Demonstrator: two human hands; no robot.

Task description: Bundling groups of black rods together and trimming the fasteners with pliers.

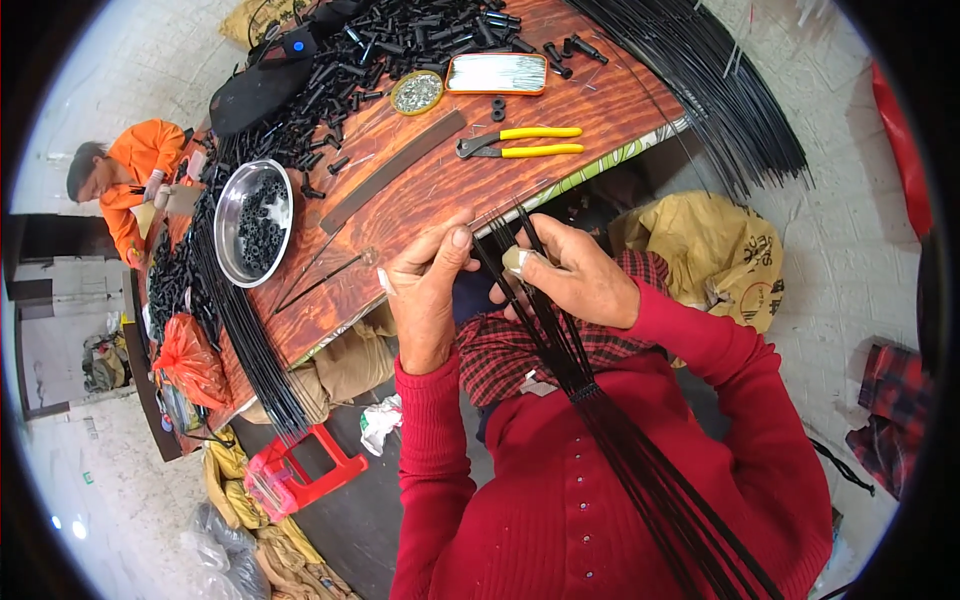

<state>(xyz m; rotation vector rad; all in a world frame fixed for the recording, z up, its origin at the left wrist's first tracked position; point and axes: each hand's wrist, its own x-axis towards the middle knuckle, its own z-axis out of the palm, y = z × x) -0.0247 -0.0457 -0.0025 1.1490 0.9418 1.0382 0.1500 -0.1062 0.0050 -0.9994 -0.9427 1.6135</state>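
Note:
A bundle of thin black rods (pixel 575 365) slants over my lap and red sleeve front, gathered at a narrow joint below my hands. My right hand (pixel 590 280) is closed round the upper rods, its thumb wrapped with pale tape. Facing it, my left hand (pixel 430 285) pinches thumb and forefinger together near the rod tips; what sits in the pinch is too small to make out. A strip of white tape marks the left hand too. Both hands are just off the table's near edge.
On the wooden table (pixel 400 200) lie yellow-handled pliers (pixel 540 142), a flat bar (pixel 395 170), a tin of pins (pixel 497 73), a metal bowl (pixel 226 235) with black rings, and heaped black plastic parts (pixel 400 35). A red stool (pixel 345 465) stands lower left; a person in orange (pixel 150 160) works beyond.

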